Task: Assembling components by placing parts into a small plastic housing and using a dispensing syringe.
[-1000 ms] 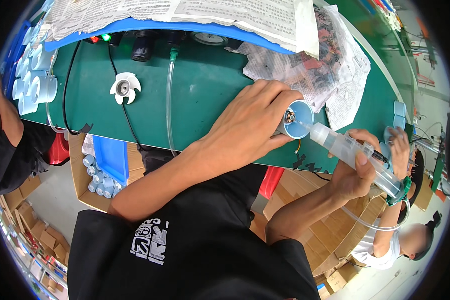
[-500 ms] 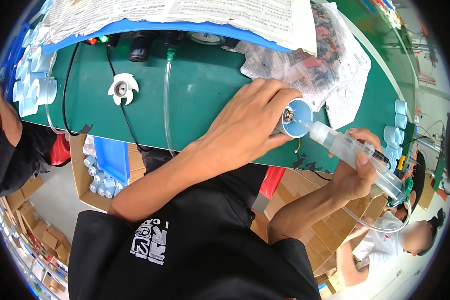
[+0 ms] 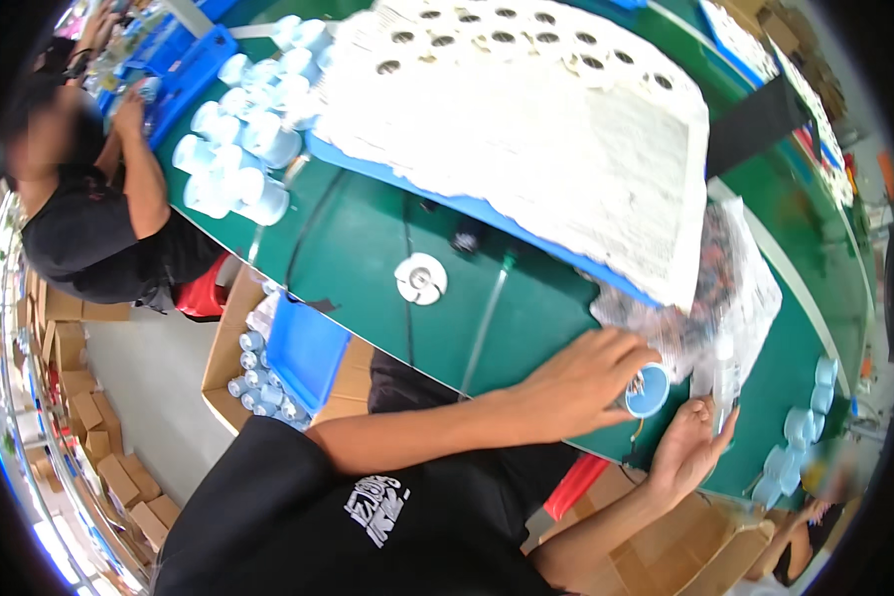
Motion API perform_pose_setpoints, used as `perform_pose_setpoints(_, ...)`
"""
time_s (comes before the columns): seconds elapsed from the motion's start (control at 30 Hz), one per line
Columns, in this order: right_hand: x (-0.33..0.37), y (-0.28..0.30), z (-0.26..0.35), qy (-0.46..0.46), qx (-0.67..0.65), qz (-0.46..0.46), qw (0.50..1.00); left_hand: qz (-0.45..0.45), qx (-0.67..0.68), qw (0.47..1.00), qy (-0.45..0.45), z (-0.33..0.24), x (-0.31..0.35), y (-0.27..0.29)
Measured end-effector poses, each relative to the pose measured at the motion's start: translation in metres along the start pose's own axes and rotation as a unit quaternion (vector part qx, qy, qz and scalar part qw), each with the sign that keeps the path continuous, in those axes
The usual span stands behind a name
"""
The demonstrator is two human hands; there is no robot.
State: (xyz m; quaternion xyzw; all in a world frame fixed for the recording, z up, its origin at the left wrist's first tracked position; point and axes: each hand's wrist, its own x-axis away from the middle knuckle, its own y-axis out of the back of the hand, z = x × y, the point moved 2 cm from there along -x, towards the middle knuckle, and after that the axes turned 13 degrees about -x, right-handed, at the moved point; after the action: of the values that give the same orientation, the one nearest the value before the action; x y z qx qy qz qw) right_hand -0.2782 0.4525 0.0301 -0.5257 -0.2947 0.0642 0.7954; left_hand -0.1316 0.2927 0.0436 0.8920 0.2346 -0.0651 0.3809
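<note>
green table (image 3: 546, 318): left hand (image 3: 588, 385) curled round blue cup (image 3: 654, 397)

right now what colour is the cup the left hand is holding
The cup is light blue, best seen in the head view.

Green bench (image 3: 346, 303) | white wheel (image 3: 430, 281) | pale-blue cup cluster (image 3: 265, 139), left | cup row (image 3: 786, 465), right | crumpled paper (image 3: 762, 296)

This looks like a factory assembly workshop: light-blue plastic cups (image 3: 268, 139) crowd a long green-topped desk (image 3: 358, 308), more fill an open brown cardboard box (image 3: 231, 333) below, a co-worker in a black shirt (image 3: 89, 238) sits alongside, and closed brown cartons (image 3: 119, 484) line the grey floor (image 3: 159, 387).
</note>
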Motion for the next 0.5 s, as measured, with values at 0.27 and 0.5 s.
perform_pose_setpoints(0.27,0.027,-0.032,-0.011,0.102,0.42,0.03,0.901,-0.013,0.019,1.0,-0.012,0.0,0.001,-0.001)
perform_pose_setpoints(0.5,0.066,-0.189,-0.198,0.136,0.598,0.555,0.563,0.038,0.079,0.996,0.014,0.013,0.006,0.002)
